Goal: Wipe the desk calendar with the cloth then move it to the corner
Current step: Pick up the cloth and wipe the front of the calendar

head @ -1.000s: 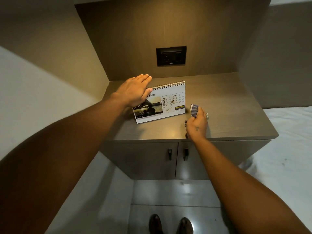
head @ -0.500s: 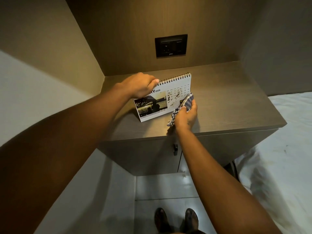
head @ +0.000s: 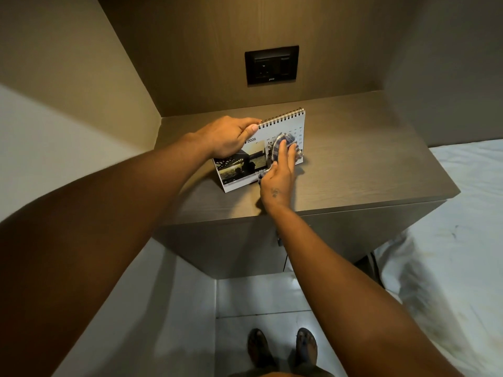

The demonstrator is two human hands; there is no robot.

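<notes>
both arms are bare all the way up to where they leave the frame, with no sleeve, watch or bracelet showing. the left hand point(head: 228, 136) has short, plain nails; the thumbnail catches the light. no ring shows on it. the right hand point(head: 277, 183) carries a small dark marking on its back, near the wrist, too small to read. at the bottom edge, two feet point(head: 283, 349) stand in dark open sandals, toes showing, and a strip of olive-drab clothing lies just under them.
</notes>
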